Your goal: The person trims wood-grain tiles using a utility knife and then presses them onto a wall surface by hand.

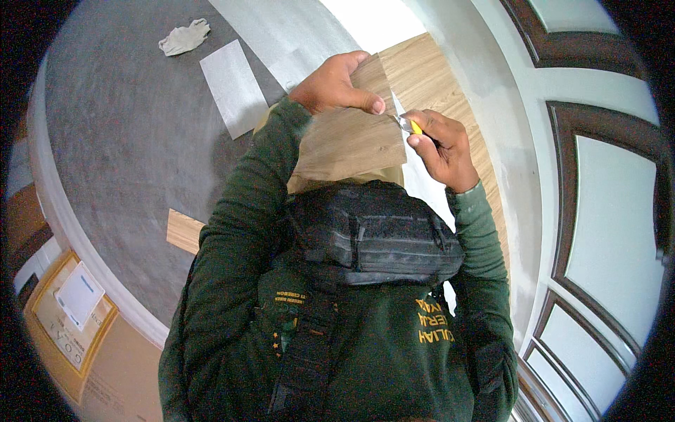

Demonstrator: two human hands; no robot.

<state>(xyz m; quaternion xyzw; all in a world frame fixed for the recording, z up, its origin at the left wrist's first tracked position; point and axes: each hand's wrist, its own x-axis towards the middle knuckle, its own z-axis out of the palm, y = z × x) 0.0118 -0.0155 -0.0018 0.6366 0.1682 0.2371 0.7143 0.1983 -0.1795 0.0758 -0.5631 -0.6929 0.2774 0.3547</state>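
Just left of the right hand (446, 144) was the brown wood-grain plank (348, 141); that hand gripped a yellow-and-silver utility knife (415, 126), though from my remote feed I could not tell whether its tip touched the plank's straight right edge; the left hand (339, 84) was nearer, clasping the far end with its thumb on top; a green sleeve (246, 169) hid too much for me to judge the long axis; the face looked matte, streaked with darker grain.
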